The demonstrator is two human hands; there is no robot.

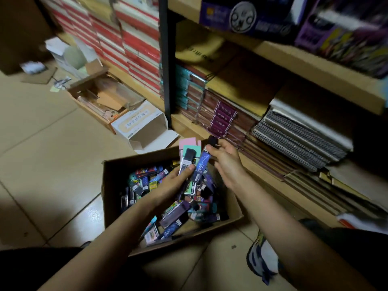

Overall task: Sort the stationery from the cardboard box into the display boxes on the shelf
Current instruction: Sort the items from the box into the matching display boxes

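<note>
you are in the gathering step. your left hand (174, 181) grips a fan of slim packs (188, 158), thumb across their fronts, held just above the cardboard box (111, 185) at its twelve o'clock edge. your right hand (226, 162) pinches the upper end of a blue pack (201, 164) at the three o'clock side of that fan, either adding it or squaring it up. the box sits on the floor (52, 143) and is heaped with loose packs, so most of the sorting looks undone.

next, i'd judge, you need to lift the bundle toward one o'clock, where the display boxes (247, 17) stand on the shelf (294, 57), and match each pack to its kind. keep the fan pinched firmly, since the packs look smooth and could slide apart.

a small dark piece (212, 140) shows at your right fingertips; i cannot tell whether it belongs to the blue pack. the display boxes are blurred and cut off at the top, their openings unseen. pack labels are unreadable, and the box's lower layers are buried.
</note>
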